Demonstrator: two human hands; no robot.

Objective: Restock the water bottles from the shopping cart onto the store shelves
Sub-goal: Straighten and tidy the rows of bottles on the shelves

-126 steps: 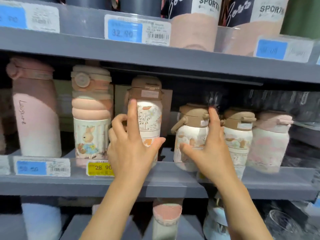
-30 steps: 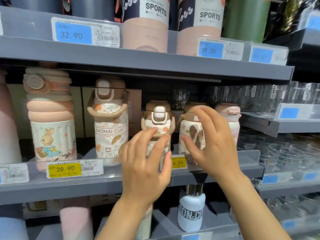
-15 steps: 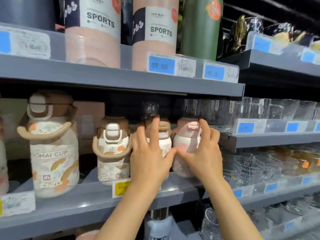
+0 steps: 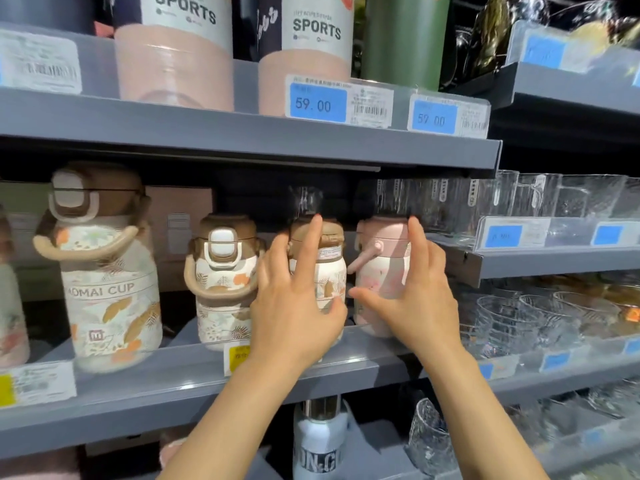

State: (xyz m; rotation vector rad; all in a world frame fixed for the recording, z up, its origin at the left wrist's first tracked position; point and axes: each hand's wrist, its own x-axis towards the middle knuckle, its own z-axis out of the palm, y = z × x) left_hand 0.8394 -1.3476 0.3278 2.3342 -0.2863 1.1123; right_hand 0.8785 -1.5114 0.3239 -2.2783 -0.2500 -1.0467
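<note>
On the middle grey shelf (image 4: 194,372) stand several patterned water bottles. My left hand (image 4: 294,303) cups a small leaf-print bottle with a brown lid (image 4: 330,261), its index finger reaching up to the lid and its thumb across the lower front. My right hand (image 4: 412,296) holds the neighbouring pink bottle (image 4: 379,268) between thumb and fingers at the shelf's right end. To the left stand a similar small bottle with a white clasp (image 4: 221,282) and a large "MOMAI CUP" bottle (image 4: 107,271). No shopping cart is in view.
The upper shelf (image 4: 242,133) carries tall pink "SPORTS" bottles (image 4: 176,53) and a green one (image 4: 403,39), with blue price tags. Clear glassware (image 4: 540,306) fills the shelves on the right. A white bottle (image 4: 320,441) stands on the shelf below.
The view has shifted right along the shelf. My hands left the first leaf-print bottles and now sit on the brown-lidded bottle and the pink one at the right end.
</note>
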